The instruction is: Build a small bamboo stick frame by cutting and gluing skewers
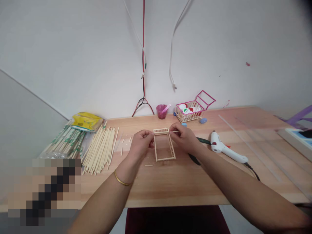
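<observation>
A small rectangular frame of pale wooden sticks (pixel 165 159) stands on the table in front of me, with short uprights along its far and right sides. My left hand (pixel 142 143) is closed at the frame's far left corner, fingertips pinching it. At the far right corner my right hand (pixel 184 138) is closed in a pinch on a thin pale stick (pixel 173 131), which touches or nearly touches the frame. The fingers partly hide both corners.
Loose sticks (pixel 101 151) lie left, beside wrapped sticks (pixel 64 139) under a yellow packet (pixel 87 121). A white glue gun (pixel 229 150) with a cord lies right. Behind are a pink cup (pixel 162 112) and a stick basket (pixel 187 117) of bottle caps. A person's blurred part shows lower left.
</observation>
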